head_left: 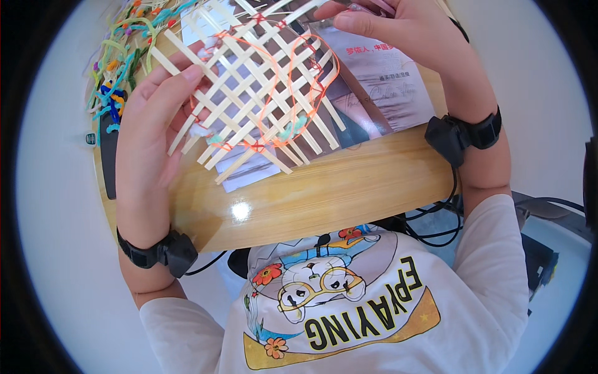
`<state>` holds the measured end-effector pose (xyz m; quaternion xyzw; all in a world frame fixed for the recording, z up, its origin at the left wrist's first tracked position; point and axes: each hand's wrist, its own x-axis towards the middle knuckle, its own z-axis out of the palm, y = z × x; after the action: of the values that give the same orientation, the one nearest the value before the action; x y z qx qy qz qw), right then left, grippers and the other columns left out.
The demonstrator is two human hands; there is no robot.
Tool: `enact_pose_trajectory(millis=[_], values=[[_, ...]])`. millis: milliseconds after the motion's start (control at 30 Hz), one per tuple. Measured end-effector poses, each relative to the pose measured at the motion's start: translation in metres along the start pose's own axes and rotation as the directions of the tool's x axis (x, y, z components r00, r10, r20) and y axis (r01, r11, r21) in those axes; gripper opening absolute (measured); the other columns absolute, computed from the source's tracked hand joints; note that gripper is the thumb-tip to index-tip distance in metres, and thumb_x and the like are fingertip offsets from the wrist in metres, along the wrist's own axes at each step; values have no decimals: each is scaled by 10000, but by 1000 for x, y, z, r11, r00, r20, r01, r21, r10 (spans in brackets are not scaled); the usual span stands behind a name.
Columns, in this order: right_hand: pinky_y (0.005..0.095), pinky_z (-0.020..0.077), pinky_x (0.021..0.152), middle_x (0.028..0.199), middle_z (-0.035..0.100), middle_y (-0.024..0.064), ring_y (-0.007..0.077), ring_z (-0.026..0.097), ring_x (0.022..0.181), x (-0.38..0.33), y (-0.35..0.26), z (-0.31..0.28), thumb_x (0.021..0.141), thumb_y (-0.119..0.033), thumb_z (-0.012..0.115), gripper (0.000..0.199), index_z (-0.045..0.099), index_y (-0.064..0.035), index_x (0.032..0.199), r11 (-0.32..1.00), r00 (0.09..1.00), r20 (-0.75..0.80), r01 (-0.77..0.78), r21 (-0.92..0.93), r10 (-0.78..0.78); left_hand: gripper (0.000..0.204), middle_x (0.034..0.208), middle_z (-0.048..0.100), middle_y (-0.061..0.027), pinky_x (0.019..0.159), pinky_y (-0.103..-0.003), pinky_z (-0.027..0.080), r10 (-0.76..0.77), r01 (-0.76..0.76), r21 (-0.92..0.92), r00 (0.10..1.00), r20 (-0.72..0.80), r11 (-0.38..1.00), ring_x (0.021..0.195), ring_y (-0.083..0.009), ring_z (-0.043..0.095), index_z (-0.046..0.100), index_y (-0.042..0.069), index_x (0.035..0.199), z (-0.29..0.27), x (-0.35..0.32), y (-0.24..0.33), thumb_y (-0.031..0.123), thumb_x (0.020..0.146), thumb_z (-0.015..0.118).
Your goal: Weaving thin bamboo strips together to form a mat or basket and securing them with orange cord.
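My left hand [152, 103] grips the left edge of a woven lattice [249, 90] made of pale flat wooden or bamboo strips. Its thumb lies on the front and the other fingers go behind. Red and orange thread [272, 68] loops over the weave and binds crossings round the edge, with a small pale green piece [293, 129] at the lower rim. My right hand [392, 25] is beside the upper right strip ends, thumb and fingers drawn together. Whatever sits between those fingers is too small or hidden to name. The lattice is tilted above the table.
Printed sheets [386, 93] lie on the wooden table [324, 187] beneath the lattice. Coloured fuzzy craft stems [134, 50] are heaped at the far left, near a dark flat object [108, 156]. Black bands with boxes [450, 140] circle both forearms, and black cables [436, 218] hang past the table's near edge.
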<state>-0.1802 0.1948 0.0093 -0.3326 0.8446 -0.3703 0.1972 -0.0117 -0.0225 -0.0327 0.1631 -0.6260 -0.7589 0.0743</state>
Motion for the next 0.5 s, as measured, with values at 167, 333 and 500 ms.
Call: enact_pose_trajectory(millis=[167, 333, 500], values=[[201, 355, 530, 657, 583, -37, 37, 458, 602, -2, 9, -3, 835, -240, 699, 231, 692, -12, 867, 995, 994, 98, 42, 90, -50, 401, 933, 626, -42, 723, -198, 476, 41, -40, 20, 999, -22, 999, 808, -67, 590, 557, -28, 1185, 1, -3, 0, 216, 869, 595], [220, 338, 527, 610, 536, -35, 40, 432, 576, -1, 1, 1, 825, -247, 712, 247, 640, -32, 728, 999, 964, 263, 49, -6, -46, 336, 928, 633, -37, 727, -202, 489, -6, 6, 4, 1000, -11, 1000, 806, -66, 599, 575, -16, 1134, -3, 0, -1, 197, 874, 596], [216, 330, 516, 615, 527, -44, 42, 424, 558, -3, 11, -4, 819, -229, 722, 228, 635, -36, 734, 999, 995, 94, 26, 38, -29, 308, 918, 638, -33, 722, -198, 495, 14, -14, -15, 1000, 22, 1000, 802, -65, 604, 578, -10, 1122, -7, 2, -3, 181, 880, 594]])
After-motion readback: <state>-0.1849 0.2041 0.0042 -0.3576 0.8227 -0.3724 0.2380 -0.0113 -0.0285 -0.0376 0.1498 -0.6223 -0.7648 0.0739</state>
